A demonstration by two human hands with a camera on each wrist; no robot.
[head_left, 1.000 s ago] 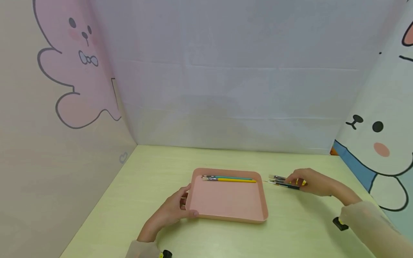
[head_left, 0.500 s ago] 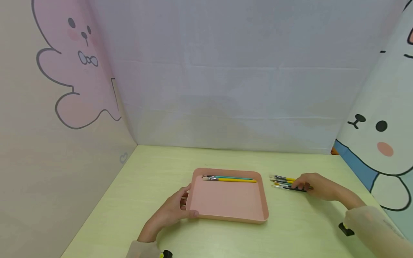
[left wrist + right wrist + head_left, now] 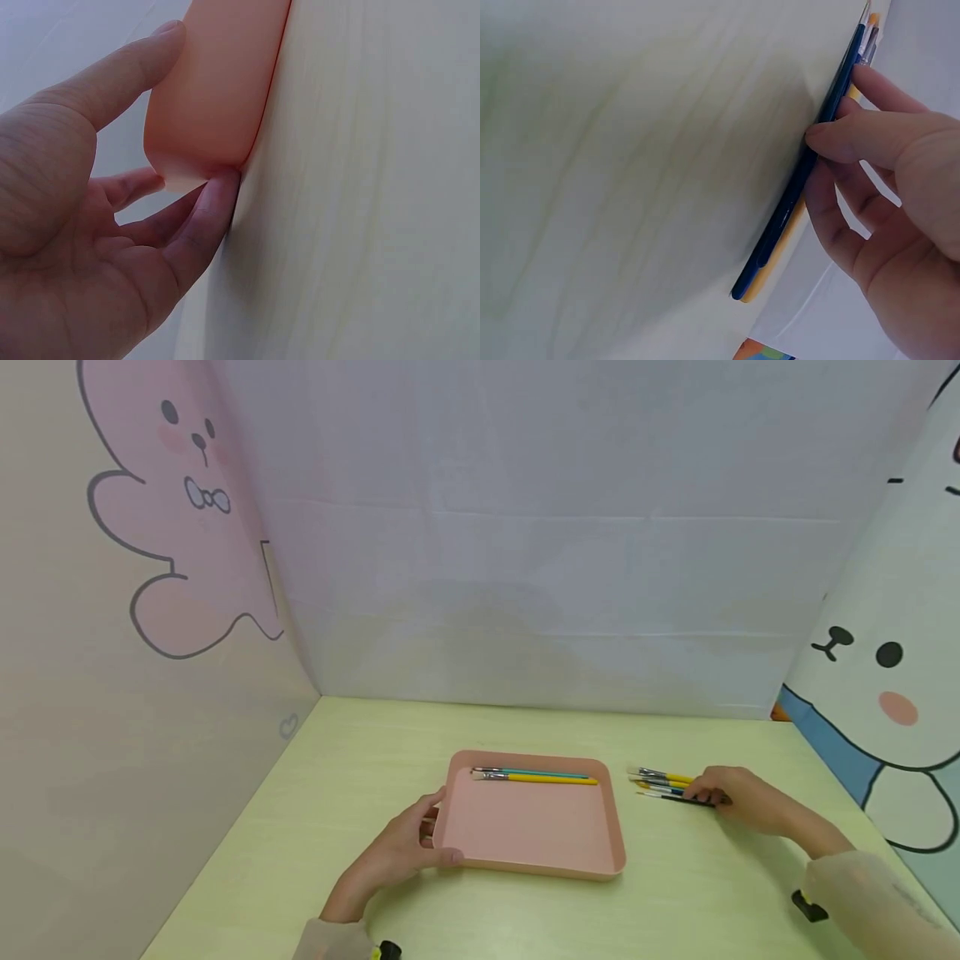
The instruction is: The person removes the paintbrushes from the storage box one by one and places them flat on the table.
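Observation:
My left hand grips the near-left corner of a pink tray. In the left wrist view its thumb lies on one wall of the tray, with the fingers at the corner and lower edge. Inside the tray, along its far side, lie a teal paintbrush and a yellow paintbrush. To the right, my right hand is over several paintbrushes lying side by side on the table. The right wrist view shows thumb and fingers pinching a dark blue paintbrush, a yellow paintbrush close behind it.
The pale yellow-green table ends at a white sheet at the back. Side panels carry a pink cartoon animal on the left and a white one on the right.
My right hand has slid a little right and nearer along the paintbrushes, leaving more of them showing. The dark brush nearest me has shifted slightly right. Left hand and tray stay in place.

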